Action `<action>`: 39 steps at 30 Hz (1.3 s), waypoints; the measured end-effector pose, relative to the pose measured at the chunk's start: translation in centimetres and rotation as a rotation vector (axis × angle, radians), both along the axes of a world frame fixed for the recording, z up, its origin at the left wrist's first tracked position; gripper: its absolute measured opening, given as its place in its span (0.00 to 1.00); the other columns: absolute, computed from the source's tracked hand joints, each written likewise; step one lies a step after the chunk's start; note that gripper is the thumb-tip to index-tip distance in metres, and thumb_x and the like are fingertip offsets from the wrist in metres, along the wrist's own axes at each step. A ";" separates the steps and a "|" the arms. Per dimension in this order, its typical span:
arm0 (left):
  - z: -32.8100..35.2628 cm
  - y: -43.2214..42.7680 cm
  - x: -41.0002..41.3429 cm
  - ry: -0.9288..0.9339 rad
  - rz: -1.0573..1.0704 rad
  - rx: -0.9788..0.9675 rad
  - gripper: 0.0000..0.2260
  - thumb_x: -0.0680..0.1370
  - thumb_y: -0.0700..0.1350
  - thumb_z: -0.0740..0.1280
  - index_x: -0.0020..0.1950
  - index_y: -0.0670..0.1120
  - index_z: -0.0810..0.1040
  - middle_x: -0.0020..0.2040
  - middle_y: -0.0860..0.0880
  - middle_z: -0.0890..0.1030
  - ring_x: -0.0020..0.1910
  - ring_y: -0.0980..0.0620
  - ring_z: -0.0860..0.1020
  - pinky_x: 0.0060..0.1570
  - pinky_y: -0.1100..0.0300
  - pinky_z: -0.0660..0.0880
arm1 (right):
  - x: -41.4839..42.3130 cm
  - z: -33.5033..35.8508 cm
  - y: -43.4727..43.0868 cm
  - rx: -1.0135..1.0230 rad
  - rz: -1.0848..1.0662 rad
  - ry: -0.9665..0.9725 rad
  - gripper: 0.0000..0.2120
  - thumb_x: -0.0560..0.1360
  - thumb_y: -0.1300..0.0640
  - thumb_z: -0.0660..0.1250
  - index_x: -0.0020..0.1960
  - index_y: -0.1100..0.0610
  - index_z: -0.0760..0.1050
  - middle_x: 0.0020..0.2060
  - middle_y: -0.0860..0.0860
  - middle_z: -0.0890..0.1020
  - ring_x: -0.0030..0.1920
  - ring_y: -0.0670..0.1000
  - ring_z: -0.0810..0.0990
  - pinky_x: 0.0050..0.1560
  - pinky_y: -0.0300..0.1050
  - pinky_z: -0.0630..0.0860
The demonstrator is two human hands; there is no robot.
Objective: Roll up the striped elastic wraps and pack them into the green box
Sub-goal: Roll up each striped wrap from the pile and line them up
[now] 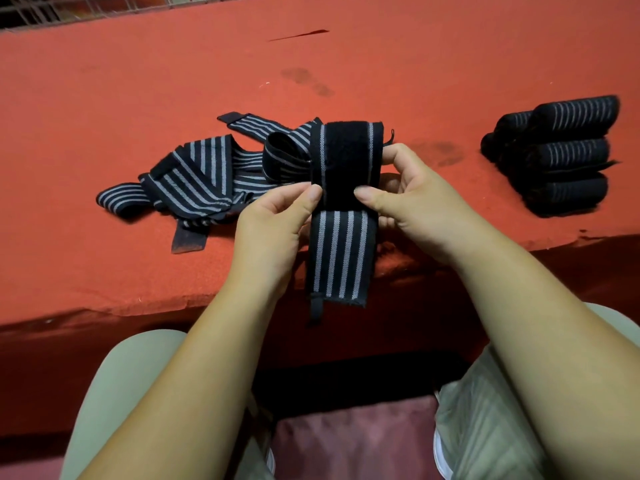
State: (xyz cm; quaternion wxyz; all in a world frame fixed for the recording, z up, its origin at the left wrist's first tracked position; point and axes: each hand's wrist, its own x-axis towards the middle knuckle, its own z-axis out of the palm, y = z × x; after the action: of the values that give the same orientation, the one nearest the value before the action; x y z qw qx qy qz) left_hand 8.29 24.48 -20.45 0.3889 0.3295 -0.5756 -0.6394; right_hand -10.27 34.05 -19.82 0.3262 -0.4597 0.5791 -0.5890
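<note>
A black elastic wrap with grey stripes (pixel 341 251) hangs between my hands over the table's front edge, its upper part a plain black patch. My left hand (pixel 277 223) pinches its left edge with thumb and fingers. My right hand (pixel 412 199) grips its right edge, thumb on the front and fingers behind. A loose heap of unrolled striped wraps (pixel 201 178) lies on the table to the left. Several rolled wraps (pixel 561 157) are stacked at the right. No green box is in view.
The table is covered in red cloth (pixel 381 64) with a few dark stains. A wire grid (pixel 86 8) runs along the far edge. My knees in pale trousers (pixel 124 386) are under the front edge.
</note>
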 end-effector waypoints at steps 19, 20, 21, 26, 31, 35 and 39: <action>1.8 0.2 0.5 0.078 -0.213 0.219 0.16 0.87 0.49 0.67 0.67 0.40 0.84 0.64 0.42 0.86 0.66 0.44 0.84 0.71 0.43 0.78 | 0.2 0.3 0.1 0.069 -0.052 0.089 0.19 0.82 0.60 0.72 0.66 0.41 0.82 0.52 0.49 0.87 0.48 0.50 0.85 0.55 0.51 0.81; 1.9 0.4 0.4 0.093 -0.186 0.203 0.15 0.87 0.49 0.67 0.65 0.39 0.84 0.62 0.41 0.87 0.64 0.44 0.85 0.70 0.43 0.78 | 0.3 0.3 0.0 0.094 -0.026 0.072 0.16 0.84 0.58 0.69 0.68 0.43 0.82 0.50 0.50 0.87 0.48 0.50 0.83 0.54 0.51 0.79; 1.9 0.5 0.4 0.090 -0.158 0.170 0.15 0.87 0.49 0.67 0.62 0.39 0.86 0.61 0.41 0.87 0.63 0.43 0.85 0.69 0.43 0.79 | 0.6 0.2 -0.1 0.112 -0.007 0.061 0.14 0.85 0.56 0.67 0.67 0.46 0.83 0.52 0.51 0.88 0.50 0.49 0.82 0.55 0.52 0.77; 1.8 1.3 0.0 -0.040 -0.050 -0.085 0.15 0.86 0.53 0.68 0.59 0.44 0.88 0.54 0.46 0.90 0.58 0.47 0.87 0.67 0.45 0.80 | 1.7 0.7 -0.5 0.133 -0.008 -0.146 0.16 0.88 0.59 0.59 0.66 0.59 0.84 0.60 0.56 0.88 0.57 0.51 0.86 0.56 0.49 0.83; 1.8 1.6 -0.1 -0.081 -0.012 -0.236 0.12 0.87 0.51 0.67 0.63 0.49 0.88 0.56 0.52 0.89 0.60 0.53 0.86 0.69 0.48 0.79 | 2.1 1.2 0.0 0.127 0.084 -0.351 0.20 0.89 0.45 0.58 0.65 0.55 0.82 0.50 0.49 0.88 0.47 0.48 0.86 0.47 0.44 0.82; 1.5 1.2 0.0 -0.075 -0.048 -0.241 0.12 0.87 0.51 0.67 0.66 0.49 0.86 0.58 0.52 0.89 0.62 0.52 0.86 0.70 0.46 0.79 | 2.1 1.0 0.6 0.071 0.167 -0.210 0.14 0.87 0.56 0.64 0.70 0.57 0.79 0.62 0.53 0.87 0.62 0.51 0.86 0.57 0.44 0.82; 0.9 0.4 0.0 -0.128 -0.116 -0.239 0.14 0.87 0.53 0.65 0.69 0.53 0.85 0.62 0.52 0.88 0.66 0.51 0.84 0.72 0.42 0.76 | 1.7 0.5 0.6 0.026 0.200 -0.176 0.19 0.84 0.66 0.67 0.74 0.61 0.75 0.67 0.56 0.85 0.69 0.56 0.83 0.73 0.57 0.77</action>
State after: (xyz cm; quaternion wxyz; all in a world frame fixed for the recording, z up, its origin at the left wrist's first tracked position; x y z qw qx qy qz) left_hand 8.30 24.92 -19.51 0.3504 0.2870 -0.6892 -0.5655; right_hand -8.52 34.69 -19.28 0.4389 -0.4574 0.5069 -0.5841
